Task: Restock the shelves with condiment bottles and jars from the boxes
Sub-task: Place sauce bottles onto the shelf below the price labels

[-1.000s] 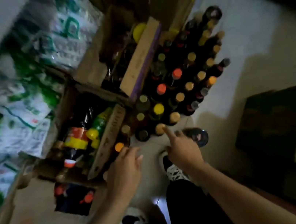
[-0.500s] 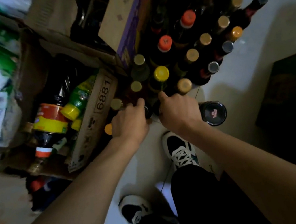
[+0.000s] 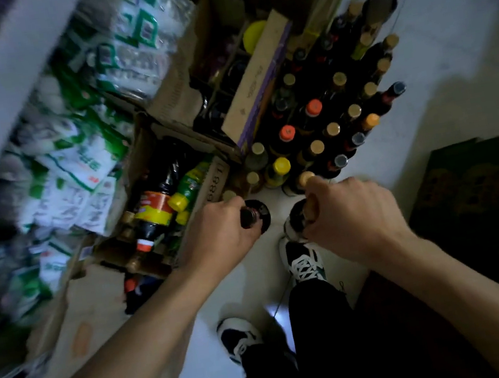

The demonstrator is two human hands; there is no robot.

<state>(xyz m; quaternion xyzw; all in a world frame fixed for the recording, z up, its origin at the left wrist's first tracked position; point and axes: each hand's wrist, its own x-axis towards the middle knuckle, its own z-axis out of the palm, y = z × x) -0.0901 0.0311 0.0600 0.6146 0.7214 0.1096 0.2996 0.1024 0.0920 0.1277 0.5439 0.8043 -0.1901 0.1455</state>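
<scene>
Left hand (image 3: 219, 235) grips one dark bottle (image 3: 258, 216) by its neck, right hand (image 3: 349, 216) grips a second bottle (image 3: 292, 223) likewise, both at the near edge of the bottle cluster (image 3: 324, 132) on the floor (image 3: 447, 46); lift each straight up, keep necks firmly wrapped, avoid clipping neighbouring caps, glass likely heavy.

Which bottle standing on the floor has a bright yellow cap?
The bottle in the front row, near the box; the others' caps are tan, orange or grey.
</scene>
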